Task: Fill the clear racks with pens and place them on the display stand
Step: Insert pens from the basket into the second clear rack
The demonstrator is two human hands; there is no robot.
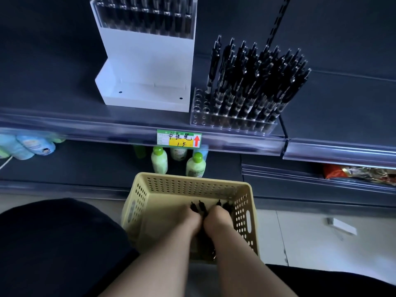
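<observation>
Loose pens [199, 207] clutched low in the basket, clear rack part filled

Shelf [64, 121] carries the white display stand [147, 67], whose upper tier holds a filled rack [145, 20]. Lower down, in front of it, sits the yellow basket [141, 202]. Just right of the stand is the clear rack [199, 112], its leftmost holes unfilled, the rest bristling with black racked pens [257, 78]. Left hand [191, 219] and right hand [218, 219] press together inside the basket. Each grip looks clamped round a bunch of loose pens, dark ends poking out past the knuckles, though the fingers themselves are hidden. Risks, as I judge them:
- A two-handed bunch may shed pens on the lift.
- Feeding narrow holes from a fistful invites jamming, or knocking the leaning racked pens.
- The clear rack stands close to the shelf lip, so a shove could tip it off
</observation>
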